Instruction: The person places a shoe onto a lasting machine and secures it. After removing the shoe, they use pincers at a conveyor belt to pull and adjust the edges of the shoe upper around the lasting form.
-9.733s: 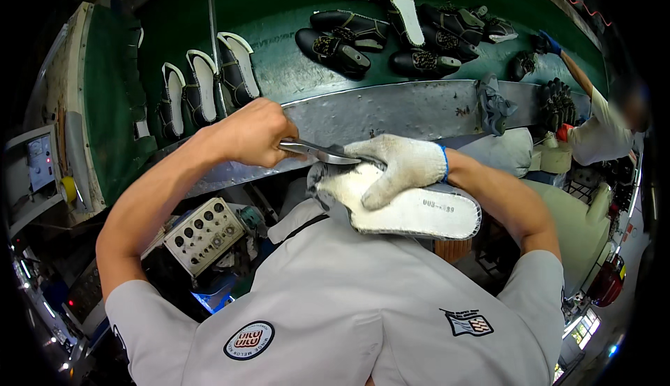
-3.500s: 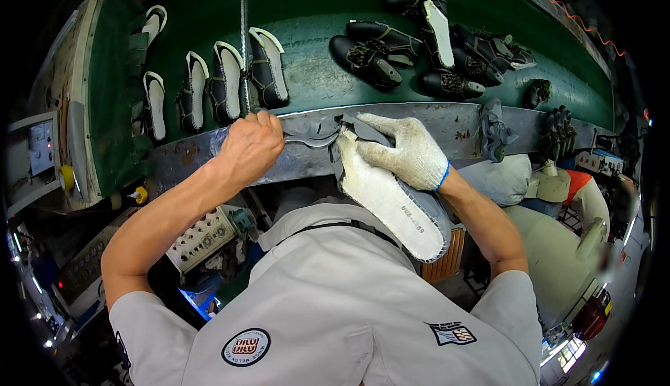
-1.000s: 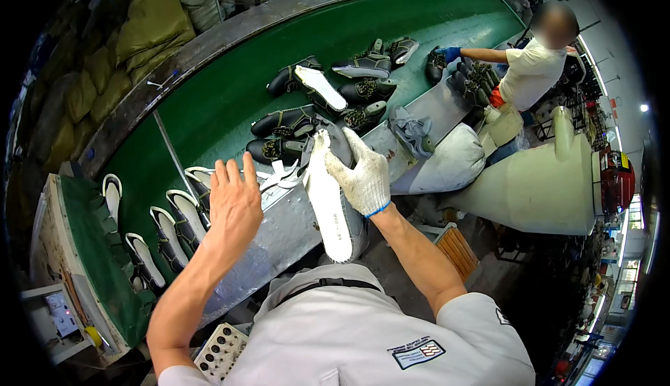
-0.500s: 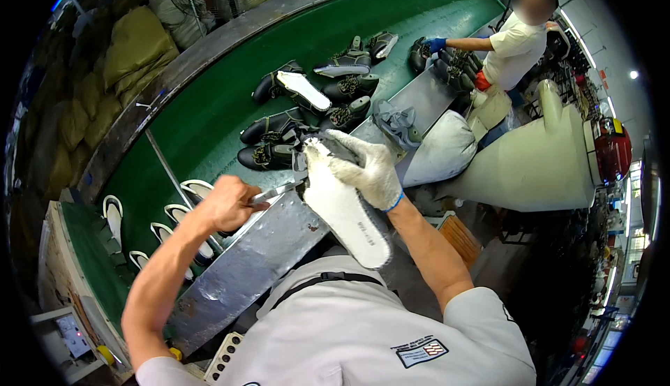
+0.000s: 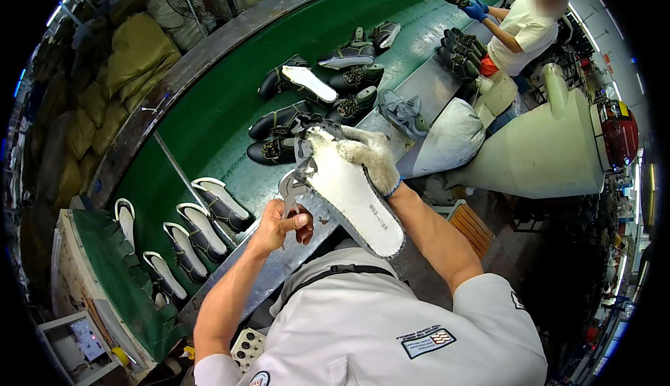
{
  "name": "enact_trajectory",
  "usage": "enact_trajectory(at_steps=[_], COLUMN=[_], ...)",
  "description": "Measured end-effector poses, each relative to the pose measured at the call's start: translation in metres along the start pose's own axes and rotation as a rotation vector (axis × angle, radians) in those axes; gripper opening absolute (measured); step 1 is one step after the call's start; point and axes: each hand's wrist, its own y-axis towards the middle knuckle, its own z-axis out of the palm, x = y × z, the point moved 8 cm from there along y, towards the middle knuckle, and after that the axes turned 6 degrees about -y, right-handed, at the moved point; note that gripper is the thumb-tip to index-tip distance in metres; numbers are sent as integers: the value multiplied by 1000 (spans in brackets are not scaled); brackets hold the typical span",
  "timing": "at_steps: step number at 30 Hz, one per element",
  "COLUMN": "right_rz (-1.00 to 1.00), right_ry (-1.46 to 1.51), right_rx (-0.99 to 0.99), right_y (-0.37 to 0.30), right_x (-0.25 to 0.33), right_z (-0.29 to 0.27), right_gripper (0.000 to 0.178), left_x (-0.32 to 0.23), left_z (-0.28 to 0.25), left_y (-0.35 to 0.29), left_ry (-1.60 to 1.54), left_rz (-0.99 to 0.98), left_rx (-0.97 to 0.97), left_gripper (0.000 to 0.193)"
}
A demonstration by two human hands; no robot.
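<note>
My right hand, in a white work glove, holds a shoe upper on its last, sole side up, with the pale insole facing me. My bare left hand grips metal pliers, whose jaws touch the left edge of the upper near the toe. Both hands are above the grey metal ledge at the front of the green conveyor belt.
Several dark lasted shoes lie on the belt ahead, and more sole-up shoes lie at lower left. A co-worker in blue gloves handles shoes at upper right. Grey cloth pieces, a white sack and stacked olive sacks surround the line.
My left hand has come down from the belt with the pliers and set their jaws on the upper's edge. The shoe has tipped nearer to me in my right hand.
</note>
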Motion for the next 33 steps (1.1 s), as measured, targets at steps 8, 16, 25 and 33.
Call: enact_trajectory(at_steps=[8,16,25,33], right_rz=[-86,-353,-348,-384], right_ry=[-165,-790,-1074,-1084], right_rx=[-137,-312,-255,-188], right_y=[3,-7,-14,-16], right_x=[13,64,61,56], right_z=[9,17,21,12], right_gripper=[54,66,61,62], left_x=[-20,-150,-155,-147], left_z=[-29,13,3,-11], left_y=[-11,-17,5,25], left_ry=[419,1812,2172,2124], left_rz=[-67,299,307,351], left_rx=[-289,-544,-468,-158], left_gripper=[31,50,46,8])
